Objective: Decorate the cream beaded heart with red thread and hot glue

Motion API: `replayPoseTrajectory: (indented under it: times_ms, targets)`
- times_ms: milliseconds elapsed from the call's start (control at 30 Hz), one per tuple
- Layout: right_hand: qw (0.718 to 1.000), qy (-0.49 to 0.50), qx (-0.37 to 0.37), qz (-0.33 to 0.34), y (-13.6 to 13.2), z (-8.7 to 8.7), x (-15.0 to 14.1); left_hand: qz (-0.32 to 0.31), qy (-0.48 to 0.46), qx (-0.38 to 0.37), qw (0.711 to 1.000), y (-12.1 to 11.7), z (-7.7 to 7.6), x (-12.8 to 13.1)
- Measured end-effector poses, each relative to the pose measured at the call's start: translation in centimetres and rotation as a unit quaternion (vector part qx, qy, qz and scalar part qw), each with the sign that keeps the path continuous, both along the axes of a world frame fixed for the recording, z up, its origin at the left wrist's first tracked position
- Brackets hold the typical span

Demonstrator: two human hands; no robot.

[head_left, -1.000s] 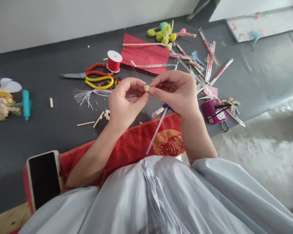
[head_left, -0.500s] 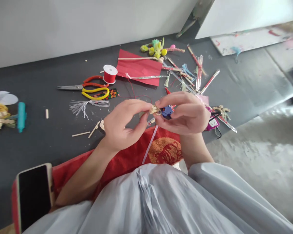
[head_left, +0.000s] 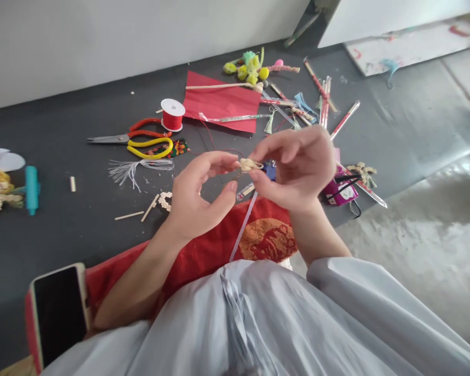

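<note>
Between my hands, above the table's front edge, is a small cream knotted cord piece (head_left: 247,165) with a thin loop at its right end. The fingertips of my left hand (head_left: 198,196) hold its left end, the thumb lower than the index finger. My right hand (head_left: 301,169) pinches the loop end with thumb and index finger, the other fingers curled. A thin red thread trails from the red thread spool (head_left: 173,121) toward the piece. Behind my right fingers a blue object (head_left: 270,170) is partly hidden. A red cloth (head_left: 196,258) with an orange pattern lies below.
Scissors (head_left: 131,139), white strings (head_left: 139,168), short sticks (head_left: 149,208) and a beaded ring (head_left: 165,200) lie left. Red paper (head_left: 223,107), fuzzy yellow-green decorations (head_left: 253,70) and wrapped sticks (head_left: 326,104) are behind. A purple box (head_left: 342,189) lies right; a phone (head_left: 60,313) rests lower left.
My right hand has lifted and turned, its fingers opening somewhat around the cord piece. My left thumb has spread away from its index finger. The loop now points right.
</note>
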State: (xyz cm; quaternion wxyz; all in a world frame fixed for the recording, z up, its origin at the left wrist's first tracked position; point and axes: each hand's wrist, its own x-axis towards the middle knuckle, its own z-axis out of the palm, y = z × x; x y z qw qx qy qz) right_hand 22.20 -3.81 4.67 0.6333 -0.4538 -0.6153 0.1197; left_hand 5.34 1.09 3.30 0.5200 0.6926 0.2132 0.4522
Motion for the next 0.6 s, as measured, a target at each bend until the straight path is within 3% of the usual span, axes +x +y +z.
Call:
replayPoseTrajectory:
  times_ms: [67,167,333,600]
  targets:
    - [0.996,0.037,-0.082,0.01,0.4,-1.1,0.1,-0.021,-0.007,-0.048,0.999,0.0,-0.1,0.3]
    - [0.986,0.083,-0.137,0.037,1.1,-2.9,0.6,-0.025,-0.002,-0.107,0.994,0.0,-0.2,0.7]
    - [0.98,0.116,-0.151,0.053,2.0,-4.7,0.9,-0.009,0.031,-0.16,0.987,0.4,-0.4,1.0]
    - [0.974,0.147,-0.168,0.035,2.3,-5.2,0.6,0.044,0.073,-0.134,0.987,0.8,-1.1,0.9]
